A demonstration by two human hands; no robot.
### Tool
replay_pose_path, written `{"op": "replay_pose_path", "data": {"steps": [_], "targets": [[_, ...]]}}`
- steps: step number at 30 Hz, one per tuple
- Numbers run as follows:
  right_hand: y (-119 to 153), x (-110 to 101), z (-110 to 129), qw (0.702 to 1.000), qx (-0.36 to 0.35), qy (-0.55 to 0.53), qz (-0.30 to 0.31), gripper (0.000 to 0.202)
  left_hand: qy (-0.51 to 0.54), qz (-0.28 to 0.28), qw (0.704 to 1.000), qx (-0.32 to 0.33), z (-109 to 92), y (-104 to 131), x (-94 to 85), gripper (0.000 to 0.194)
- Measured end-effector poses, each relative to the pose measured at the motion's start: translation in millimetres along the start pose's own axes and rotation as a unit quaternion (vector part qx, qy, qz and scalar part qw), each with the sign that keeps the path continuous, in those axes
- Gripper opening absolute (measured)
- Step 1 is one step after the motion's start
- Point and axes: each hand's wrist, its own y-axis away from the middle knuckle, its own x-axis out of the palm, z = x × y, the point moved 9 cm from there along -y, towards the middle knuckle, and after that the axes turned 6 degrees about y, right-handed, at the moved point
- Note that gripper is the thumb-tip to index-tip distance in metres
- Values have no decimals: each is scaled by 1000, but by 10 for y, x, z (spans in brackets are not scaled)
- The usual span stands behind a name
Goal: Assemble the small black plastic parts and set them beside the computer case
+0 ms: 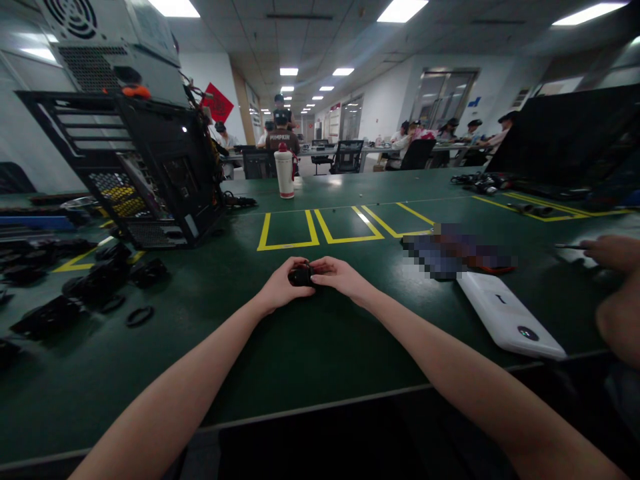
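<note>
Both of my hands meet over the green table, around a small black part. My left hand wraps its thumb and fingers about the part from the left. From the right, my right hand pinches it with thumb and fingertips. The fingers cover much of the part, and its exact kind cannot be made out. On the table to the left lie a black ring and several black parts.
An open computer case stands at the left. Yellow tape outlines mark the table beyond my hands, near a white cup. A white device lies to the right, beside another person's hand. A black monitor stands behind.
</note>
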Motion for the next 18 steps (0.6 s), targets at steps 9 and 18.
{"op": "replay_pose_path", "data": {"steps": [9,18], "targets": [[-25,-28,31,999,-36,-11,-25,20,-11,12,1000,9,23,-5,2,62],[28,8,40,1000,-7,4,11,31,-12,17,1000,10,-20,11,-2,60]]}}
